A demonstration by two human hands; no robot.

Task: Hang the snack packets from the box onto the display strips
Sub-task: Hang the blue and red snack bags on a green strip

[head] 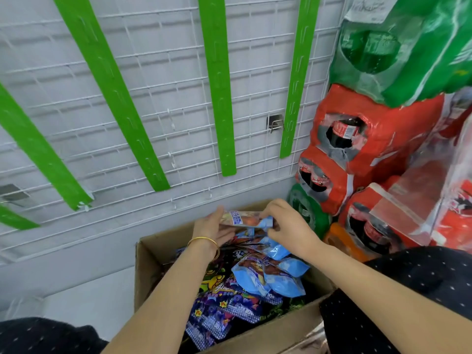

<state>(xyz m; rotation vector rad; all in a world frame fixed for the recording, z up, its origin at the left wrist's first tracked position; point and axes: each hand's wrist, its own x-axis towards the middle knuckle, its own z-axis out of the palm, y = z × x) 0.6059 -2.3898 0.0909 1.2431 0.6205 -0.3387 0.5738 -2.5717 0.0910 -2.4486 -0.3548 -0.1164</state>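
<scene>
An open cardboard box stands on the floor, filled with several blue and purple snack packets. Above its far end, both hands hold one light-blue snack packet lying flat. My left hand, with a gold bangle on the wrist, supports the packet's left end from below. My right hand pinches the right end. Several green display strips hang bare on a white wire grid behind the box.
Shrink-wrapped red packs of cola bottles and green packs are stacked right of the box, close to my right hand. Metal hooks sit on the grid. A white floor lies left of the box.
</scene>
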